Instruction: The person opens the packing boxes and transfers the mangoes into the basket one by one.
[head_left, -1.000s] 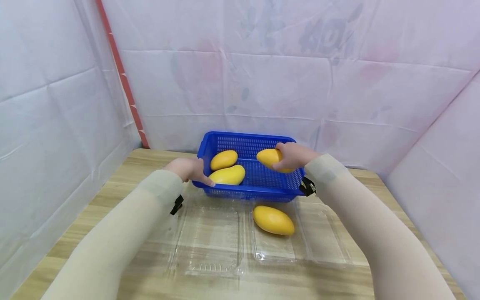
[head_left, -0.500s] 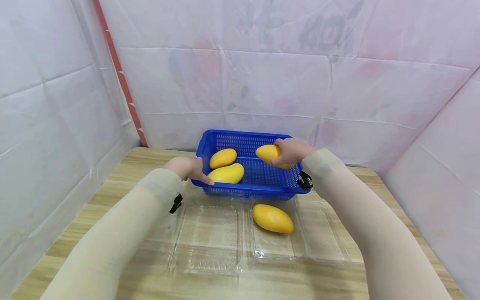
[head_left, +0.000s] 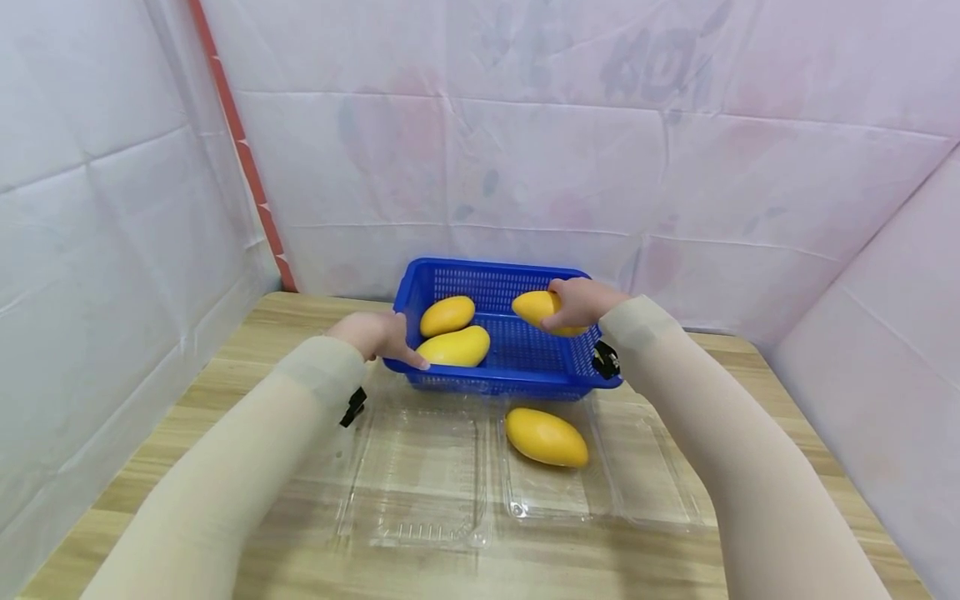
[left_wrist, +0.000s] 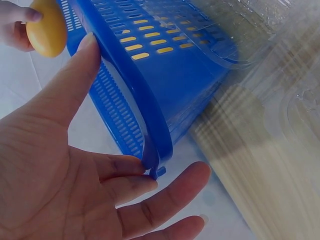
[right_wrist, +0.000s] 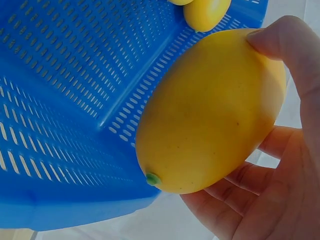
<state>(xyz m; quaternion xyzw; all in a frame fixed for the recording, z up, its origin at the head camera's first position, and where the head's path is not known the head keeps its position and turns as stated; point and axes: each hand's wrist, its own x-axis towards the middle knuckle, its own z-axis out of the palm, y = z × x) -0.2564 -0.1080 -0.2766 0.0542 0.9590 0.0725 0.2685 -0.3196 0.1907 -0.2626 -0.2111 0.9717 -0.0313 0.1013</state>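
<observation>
My right hand [head_left: 583,302] grips a yellow mango [head_left: 534,307] over the right side of a blue plastic basket [head_left: 517,381]. In the right wrist view the mango [right_wrist: 210,112] shows a small green stem end, with the thumb on top and fingers beneath. My left hand [head_left: 375,337] holds the basket's near left corner; its thumb lies on the rim and two fingertips meet the corner in the left wrist view. Two more mangoes lie inside at the left, an orange-yellow mango [head_left: 447,316] behind a paler mango [head_left: 454,347].
In front of the basket, another mango [head_left: 546,437] lies in a clear plastic clamshell box [head_left: 551,500] with its lid folded open to the right. A second clear box [head_left: 427,475] stands to its left. White sheeting [head_left: 540,183] encloses the wooden table [head_left: 247,350].
The held mango has risen very slightly and then stayed over the basket. My left hand has kept its place on the corner.
</observation>
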